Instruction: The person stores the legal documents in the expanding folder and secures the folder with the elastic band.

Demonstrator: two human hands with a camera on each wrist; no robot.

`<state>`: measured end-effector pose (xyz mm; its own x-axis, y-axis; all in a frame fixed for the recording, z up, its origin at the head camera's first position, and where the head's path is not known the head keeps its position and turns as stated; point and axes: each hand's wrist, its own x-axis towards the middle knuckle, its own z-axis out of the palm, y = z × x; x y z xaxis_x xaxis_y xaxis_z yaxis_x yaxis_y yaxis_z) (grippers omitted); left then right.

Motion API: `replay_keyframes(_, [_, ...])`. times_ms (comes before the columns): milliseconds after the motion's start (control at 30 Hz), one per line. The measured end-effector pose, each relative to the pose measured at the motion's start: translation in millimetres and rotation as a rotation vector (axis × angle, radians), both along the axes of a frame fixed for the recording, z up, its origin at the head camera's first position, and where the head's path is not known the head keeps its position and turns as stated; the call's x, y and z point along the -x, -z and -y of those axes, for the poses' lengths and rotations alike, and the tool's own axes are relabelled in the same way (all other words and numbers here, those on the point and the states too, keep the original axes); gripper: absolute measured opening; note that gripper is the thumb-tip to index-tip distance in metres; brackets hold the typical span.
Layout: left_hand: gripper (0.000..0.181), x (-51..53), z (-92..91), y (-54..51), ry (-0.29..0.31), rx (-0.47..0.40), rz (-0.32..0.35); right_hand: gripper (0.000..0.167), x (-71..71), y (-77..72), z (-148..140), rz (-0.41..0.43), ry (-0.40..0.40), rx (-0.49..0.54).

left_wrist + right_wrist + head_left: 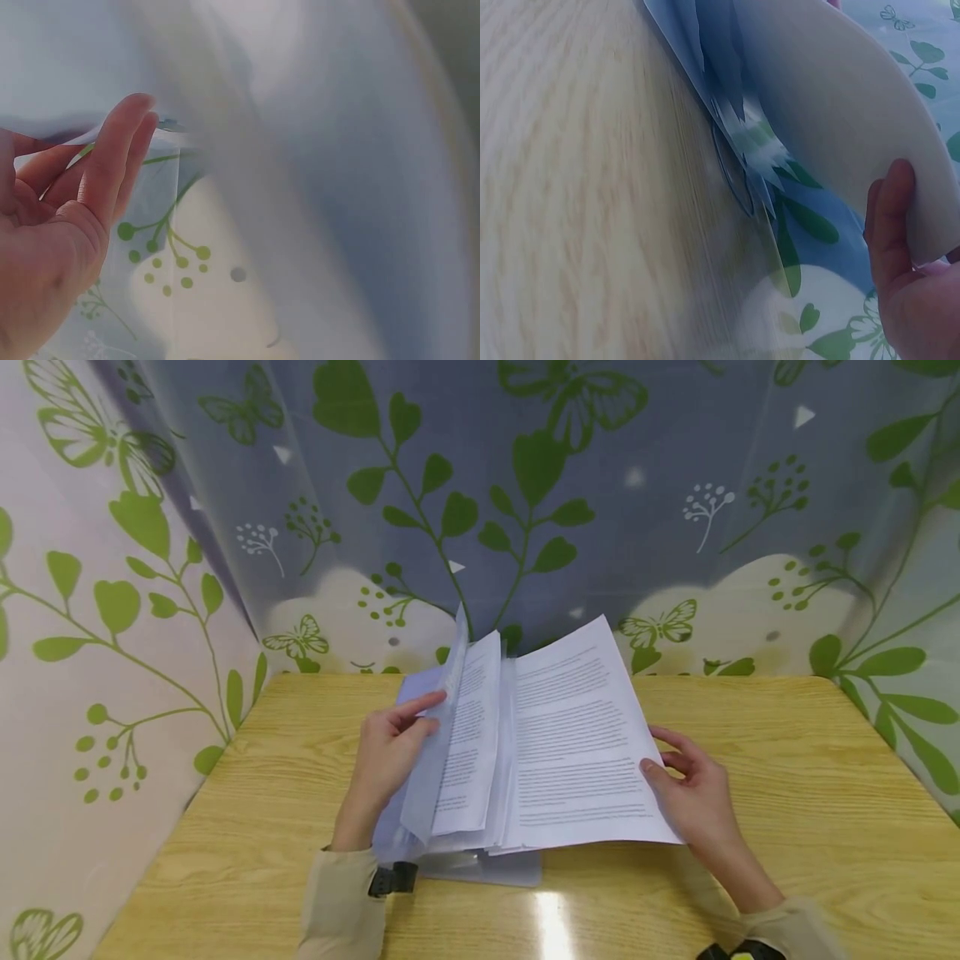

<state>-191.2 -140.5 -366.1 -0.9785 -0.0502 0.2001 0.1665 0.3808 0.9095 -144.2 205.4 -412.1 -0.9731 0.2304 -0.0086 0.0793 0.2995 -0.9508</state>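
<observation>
The right hand (699, 792) pinched the right edge of the printed sheets (573, 739); left of them, the left hand (386, 750) held a plastic sleeve (427, 787).

Head view: up high, looks forward and down across bench (787, 793), curtain (480, 468) over the top of the frame; widest, farthest back. Left wrist: close in, left grip (56, 259) at left, rolled sideways, faces curtain; pale sheet (330, 150) very near, blurred, upper left to right side. Right wrist: close, right grip (919, 300) lower right, rolled too, bench left, curtain right. Head/right wrist share bench, paper (840, 112), right grip; head/left wrist share left grip, berry sprig (169, 229). Curtain in all three.
</observation>
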Motion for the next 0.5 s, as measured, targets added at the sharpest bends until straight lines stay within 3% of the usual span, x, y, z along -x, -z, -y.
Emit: replay_keyframes(500, [0.034, -1.8, -0.5, -0.9, 0.007, 0.004, 0.008, 0.047, 0.5, 0.5, 19.4, 0.029, 0.058, 0.036])
